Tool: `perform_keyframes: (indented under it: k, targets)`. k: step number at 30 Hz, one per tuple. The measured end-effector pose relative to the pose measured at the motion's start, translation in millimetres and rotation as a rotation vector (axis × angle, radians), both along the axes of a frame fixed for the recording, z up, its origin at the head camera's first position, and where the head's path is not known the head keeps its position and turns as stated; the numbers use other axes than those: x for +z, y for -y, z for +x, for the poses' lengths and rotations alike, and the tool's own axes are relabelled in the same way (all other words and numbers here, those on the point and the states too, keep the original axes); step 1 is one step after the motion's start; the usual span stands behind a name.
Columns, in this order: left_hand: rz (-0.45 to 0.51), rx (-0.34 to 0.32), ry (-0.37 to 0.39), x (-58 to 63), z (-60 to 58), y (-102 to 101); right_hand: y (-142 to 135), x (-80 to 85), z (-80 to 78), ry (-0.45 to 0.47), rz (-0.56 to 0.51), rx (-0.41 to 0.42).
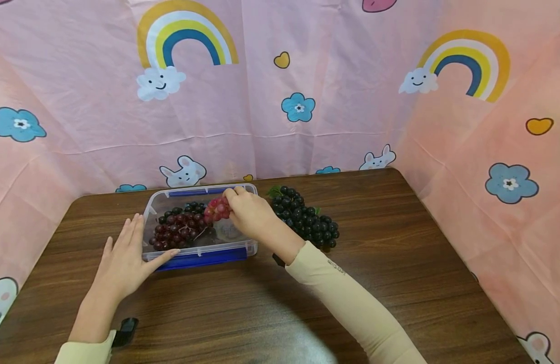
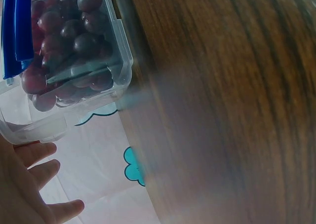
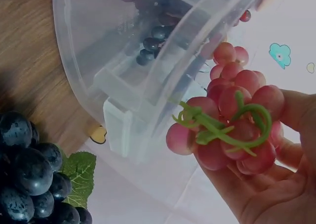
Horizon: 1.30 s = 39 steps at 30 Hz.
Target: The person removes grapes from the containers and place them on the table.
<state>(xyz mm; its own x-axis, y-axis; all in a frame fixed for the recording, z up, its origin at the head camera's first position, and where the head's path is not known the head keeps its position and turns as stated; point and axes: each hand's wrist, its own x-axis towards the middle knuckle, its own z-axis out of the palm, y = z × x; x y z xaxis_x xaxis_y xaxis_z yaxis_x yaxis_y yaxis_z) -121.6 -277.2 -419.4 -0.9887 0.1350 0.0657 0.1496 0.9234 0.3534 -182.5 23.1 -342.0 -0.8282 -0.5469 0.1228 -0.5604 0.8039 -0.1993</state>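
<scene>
A bunch of pinkish-red grapes (image 3: 232,115) with a curly green stem is gripped by my right hand (image 1: 250,211), over the right part of a clear plastic container (image 1: 252,246). Dark red grapes (image 1: 173,232) fill the container's left side, with blackish grapes (image 1: 195,207) behind them. My left hand (image 1: 127,258) has its fingers spread along the container's left side, and its thumb lies at the front rim near a blue clip (image 2: 22,31). In the left wrist view, the fingertips (image 2: 47,172) show straight beside the container's corner.
To the right of the container, a bunch of black grapes (image 1: 302,215) with green leaves lies on the brown wooden table (image 1: 380,283). A pink patterned cloth (image 1: 334,71) hangs behind the table and along its sides.
</scene>
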Motion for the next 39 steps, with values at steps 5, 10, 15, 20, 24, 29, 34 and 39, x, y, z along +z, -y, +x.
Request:
perform_keyframes:
  k: [5, 10, 15, 20, 24, 29, 34, 39]
  targets:
    - [-0.005, 0.001, 0.008, -0.2, -0.3, 0, -3, 2.2, 2.9, -0.015, -0.018, -0.003]
    - [-0.003, 0.002, 0.007, -0.3, 0.1, 0, -5, 4.4, 6.8, -0.043, -0.033, -0.002]
    - [-0.003, 0.0, 0.003, -1.2, -0.1, 0, -8, 6.9, 13.1, -0.067, -0.05, 0.005]
    - [-0.003, -0.002, 0.002, -1.5, -0.6, 1, -13, 8.1, 19.3, -0.092, -0.06, 0.002]
    - [-0.001, -0.002, -0.002, -1.6, -0.9, 0, -19, 8.3, 22.8, -0.103, -0.085, 0.002]
    - [0.001, 0.002, -0.005, -1.9, -0.5, 1, -30, 8.1, 27.7, -0.098, -0.13, 0.004]
    - [0.003, 0.002, 0.006, -0.8, -0.7, 1, -43, 5.6, 31.2, -0.118, -0.189, 0.01]
    - [0.0, 0.002, 0.008, -0.2, -0.6, 1, -56, 2.9, 33.8, -0.149, -0.246, 0.016]
